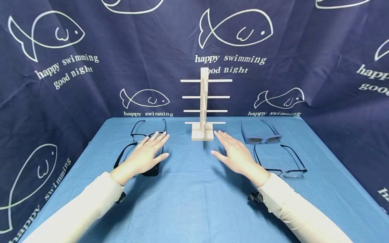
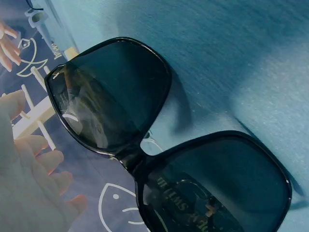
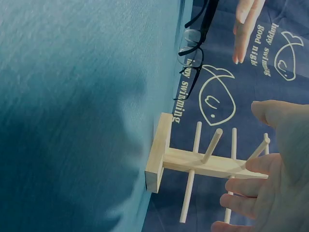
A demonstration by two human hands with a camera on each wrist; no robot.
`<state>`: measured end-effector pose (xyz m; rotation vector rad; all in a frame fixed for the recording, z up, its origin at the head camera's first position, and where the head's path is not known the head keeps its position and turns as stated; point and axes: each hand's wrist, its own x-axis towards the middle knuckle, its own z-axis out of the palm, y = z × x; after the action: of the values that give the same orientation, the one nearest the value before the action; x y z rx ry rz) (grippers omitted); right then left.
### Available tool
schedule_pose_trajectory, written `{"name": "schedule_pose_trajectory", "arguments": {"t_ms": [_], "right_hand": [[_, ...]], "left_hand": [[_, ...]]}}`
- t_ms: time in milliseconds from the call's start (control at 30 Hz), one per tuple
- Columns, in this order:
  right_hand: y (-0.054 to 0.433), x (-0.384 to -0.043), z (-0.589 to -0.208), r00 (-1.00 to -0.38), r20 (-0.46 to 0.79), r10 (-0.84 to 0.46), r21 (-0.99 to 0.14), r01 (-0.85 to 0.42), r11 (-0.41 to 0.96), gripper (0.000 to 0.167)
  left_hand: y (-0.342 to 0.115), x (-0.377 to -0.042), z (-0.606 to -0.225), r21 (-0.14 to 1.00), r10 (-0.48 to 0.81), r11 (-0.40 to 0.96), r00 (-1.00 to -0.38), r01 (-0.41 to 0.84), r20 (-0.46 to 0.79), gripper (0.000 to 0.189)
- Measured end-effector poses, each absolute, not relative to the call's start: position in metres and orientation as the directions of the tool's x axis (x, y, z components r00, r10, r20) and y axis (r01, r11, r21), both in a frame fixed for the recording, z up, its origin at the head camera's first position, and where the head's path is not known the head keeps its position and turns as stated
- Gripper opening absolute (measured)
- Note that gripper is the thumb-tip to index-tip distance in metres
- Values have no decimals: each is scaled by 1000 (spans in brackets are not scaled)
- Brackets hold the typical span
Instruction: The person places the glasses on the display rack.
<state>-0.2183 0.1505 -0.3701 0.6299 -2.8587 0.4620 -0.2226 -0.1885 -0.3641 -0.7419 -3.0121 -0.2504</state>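
My left hand point(image 1: 147, 154) hovers with fingers outstretched over black sunglasses point(image 2: 113, 92), hiding part of them in the head view. Just beyond its fingertips lie black-framed eyeglasses point(image 1: 140, 135). My right hand point(image 1: 234, 153), fingers also straight and holding nothing, is above the cloth, nearest to clear-lensed eyeglasses point(image 1: 285, 172) on its right. Between and beyond both hands stands a wooden display rack point(image 1: 202, 131) with several horizontal pegs, none carrying glasses. Blue-framed sunglasses point(image 1: 263, 139) rest at the far right. The right wrist view shows the rack beyond the right hand's fingers.
A blue cloth point(image 1: 188, 202) covers the table. Behind and at the sides hangs a dark blue curtain point(image 1: 173, 50) with white fish drawings and lettering. A dark wrist device point(image 1: 256, 198) sits under the right cuff.
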Motion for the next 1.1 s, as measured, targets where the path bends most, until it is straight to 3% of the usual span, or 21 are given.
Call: {"name": "schedule_pose_trajectory", "arguments": {"t_ms": [600,1100], "right_hand": [[137,-214,-369,-900,238,-364,-323,-427,844,74],[125,-215,-375,-917,238,-319,-423,-394,816,73]], "left_hand": [[-210,-219,-367,256,402,880,-914,400,50,71],[-227,-214,-368,276,343,897,-938,345,55,76]]}}
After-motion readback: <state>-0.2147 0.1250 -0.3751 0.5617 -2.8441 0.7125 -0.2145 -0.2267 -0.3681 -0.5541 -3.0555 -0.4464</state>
